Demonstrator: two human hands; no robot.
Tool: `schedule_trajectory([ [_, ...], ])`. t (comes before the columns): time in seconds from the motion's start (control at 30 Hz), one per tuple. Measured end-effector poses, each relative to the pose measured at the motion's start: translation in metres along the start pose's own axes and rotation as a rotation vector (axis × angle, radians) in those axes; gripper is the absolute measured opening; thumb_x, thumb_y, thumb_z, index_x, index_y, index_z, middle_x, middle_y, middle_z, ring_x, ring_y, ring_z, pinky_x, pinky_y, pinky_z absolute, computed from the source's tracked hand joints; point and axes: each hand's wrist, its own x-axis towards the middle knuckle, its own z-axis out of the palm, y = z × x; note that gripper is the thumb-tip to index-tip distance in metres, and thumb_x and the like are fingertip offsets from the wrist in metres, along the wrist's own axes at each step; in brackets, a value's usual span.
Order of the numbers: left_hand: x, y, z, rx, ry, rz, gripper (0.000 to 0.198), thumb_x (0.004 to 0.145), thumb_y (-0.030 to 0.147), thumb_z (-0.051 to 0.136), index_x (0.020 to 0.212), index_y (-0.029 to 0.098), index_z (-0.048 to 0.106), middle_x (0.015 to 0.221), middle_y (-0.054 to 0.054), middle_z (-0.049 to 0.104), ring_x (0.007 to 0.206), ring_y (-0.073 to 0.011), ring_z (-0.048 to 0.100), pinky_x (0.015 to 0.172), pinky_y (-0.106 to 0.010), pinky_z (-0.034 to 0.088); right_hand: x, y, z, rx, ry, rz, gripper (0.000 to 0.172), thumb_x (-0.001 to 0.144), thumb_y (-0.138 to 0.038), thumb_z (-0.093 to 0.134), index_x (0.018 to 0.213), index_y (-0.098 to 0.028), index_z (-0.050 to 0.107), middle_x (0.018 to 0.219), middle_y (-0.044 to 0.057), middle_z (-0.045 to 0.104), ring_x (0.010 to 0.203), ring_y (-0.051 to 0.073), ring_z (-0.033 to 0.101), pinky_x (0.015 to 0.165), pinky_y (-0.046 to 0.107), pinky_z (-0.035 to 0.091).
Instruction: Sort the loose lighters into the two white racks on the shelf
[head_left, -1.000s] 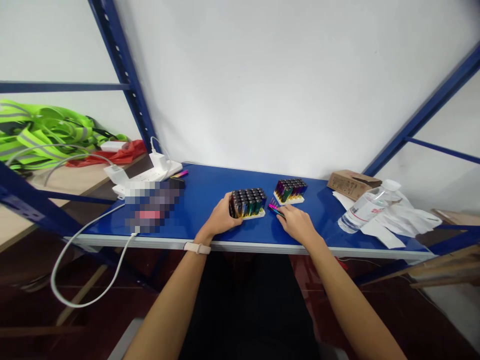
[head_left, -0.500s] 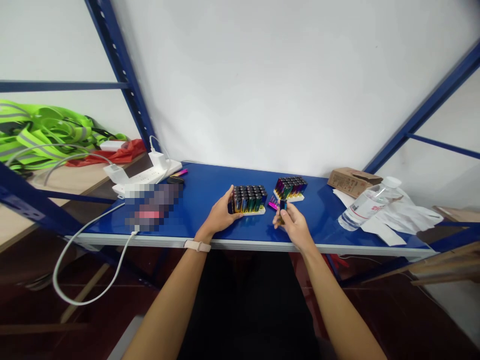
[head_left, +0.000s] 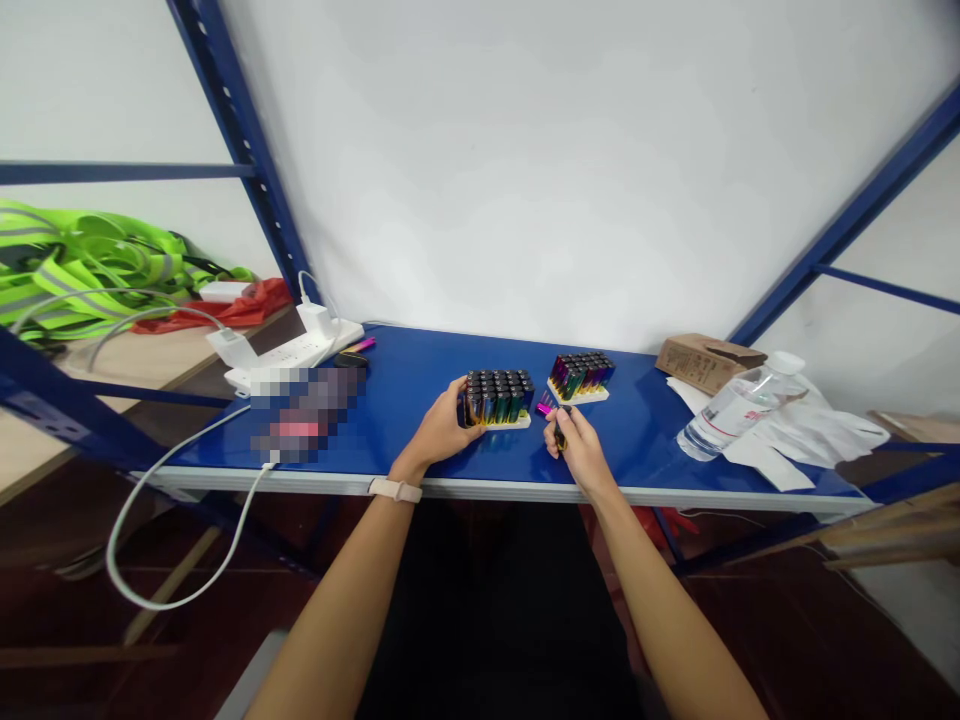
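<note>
A white-based block of upright batteries [head_left: 498, 398], with black tops and shiny green, blue and gold sides, stands on the blue table. My left hand [head_left: 444, 428] grips its left end, thumb at the front and fingers behind. To the right, my right hand [head_left: 581, 447] is closed around a single dark battery [head_left: 561, 432] with a yellowish part, mostly hidden by the fingers. Just beyond those fingertips lies a bright pink piece [head_left: 546, 409], partly covered. Farther back stands a second block of batteries [head_left: 582, 374] on a white base, touched by neither hand.
A water bottle [head_left: 739, 408], a cardboard box [head_left: 705, 362] and white paper or plastic [head_left: 817, 435] occupy the right side. On the left are a white power strip [head_left: 300, 355], a cable [head_left: 112, 540] and a blurred-out item [head_left: 311, 415]. Blue shelf posts [head_left: 240, 140] frame the table.
The battery in my right hand has gone from upright and well visible to lower and mostly covered by my fingers. My left hand stays on the block.
</note>
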Motion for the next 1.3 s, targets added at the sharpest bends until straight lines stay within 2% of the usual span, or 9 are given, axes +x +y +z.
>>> schedule_trajectory([
  [0.17, 0.001, 0.007, 0.005, 0.08, 0.011, 0.003, 0.102, 0.068, 0.039, 0.085, 0.151, 0.013, 0.03, 0.151, -0.019, 0.047, 0.141, -0.0329, 0.048, 0.118, -0.046, 0.04, -0.003, -0.003, 0.0, 0.068, -0.048, 0.041, 0.05, 0.094, -0.066, 0.059, 0.092, -0.016, 0.062, 0.063, -0.001, 0.047, 0.055, 0.011, 0.042, 0.053, 0.027, 0.032],
  [0.37, -0.001, 0.009, 0.006, 0.108, 0.032, -0.047, 0.098, 0.07, 0.045, 0.085, 0.146, 0.016, 0.03, 0.144, -0.016, 0.054, 0.134, -0.0329, 0.055, 0.111, -0.047, 0.045, -0.005, -0.01, 0.003, 0.123, -0.035, 0.071, 0.061, 0.09, -0.076, 0.056, 0.086, -0.015, 0.064, 0.059, 0.0, 0.045, 0.054, 0.011, 0.04, 0.054, 0.027, 0.033],
  [0.5, 0.0, 0.008, 0.004, 0.081, 0.02, -0.066, 0.092, 0.072, 0.05, 0.085, 0.14, 0.018, 0.032, 0.138, -0.016, 0.059, 0.128, -0.0309, 0.061, 0.105, -0.044, 0.05, -0.005, -0.013, 0.003, 0.165, -0.016, 0.101, 0.06, 0.09, -0.076, 0.054, 0.075, -0.018, 0.054, 0.056, -0.003, 0.037, 0.05, 0.012, 0.041, 0.053, 0.028, 0.036],
  [0.67, 0.001, 0.008, 0.004, 0.059, 0.018, -0.077, 0.091, 0.072, 0.049, 0.085, 0.14, 0.017, 0.033, 0.136, -0.016, 0.061, 0.127, -0.0305, 0.062, 0.105, -0.045, 0.05, -0.004, -0.011, -0.001, 0.186, -0.002, 0.138, 0.057, 0.089, -0.074, 0.05, 0.072, -0.02, 0.045, 0.056, -0.005, 0.028, 0.045, 0.008, 0.025, 0.044, 0.022, 0.018],
  [0.77, 0.0, 0.007, 0.004, 0.055, 0.021, -0.086, 0.092, 0.072, 0.048, 0.085, 0.141, 0.017, 0.033, 0.137, -0.016, 0.06, 0.128, -0.0309, 0.061, 0.107, -0.045, 0.049, -0.002, -0.007, -0.002, 0.181, 0.019, 0.146, 0.052, 0.089, -0.068, 0.051, 0.07, -0.02, 0.044, 0.055, -0.006, 0.025, 0.045, 0.007, 0.02, 0.044, 0.021, 0.014],
  [1.03, -0.001, 0.005, 0.004, 0.056, 0.021, -0.091, 0.093, 0.073, 0.048, 0.085, 0.144, 0.018, 0.033, 0.139, -0.016, 0.059, 0.131, -0.0318, 0.059, 0.108, -0.046, 0.048, -0.001, -0.001, -0.004, 0.146, 0.025, 0.156, 0.04, 0.09, -0.054, 0.046, 0.07, -0.02, 0.042, 0.055, -0.006, 0.024, 0.044, 0.008, 0.018, 0.043, 0.02, 0.014],
  [1.3, -0.001, 0.003, 0.004, 0.046, 0.022, -0.091, 0.093, 0.073, 0.05, 0.086, 0.144, 0.019, 0.035, 0.139, -0.016, 0.06, 0.131, -0.0318, 0.059, 0.108, -0.046, 0.048, -0.003, -0.001, -0.003, 0.097, 0.004, 0.14, 0.043, 0.092, -0.059, 0.047, 0.072, -0.02, 0.043, 0.056, -0.006, 0.025, 0.044, 0.007, 0.018, 0.043, 0.02, 0.014],
])
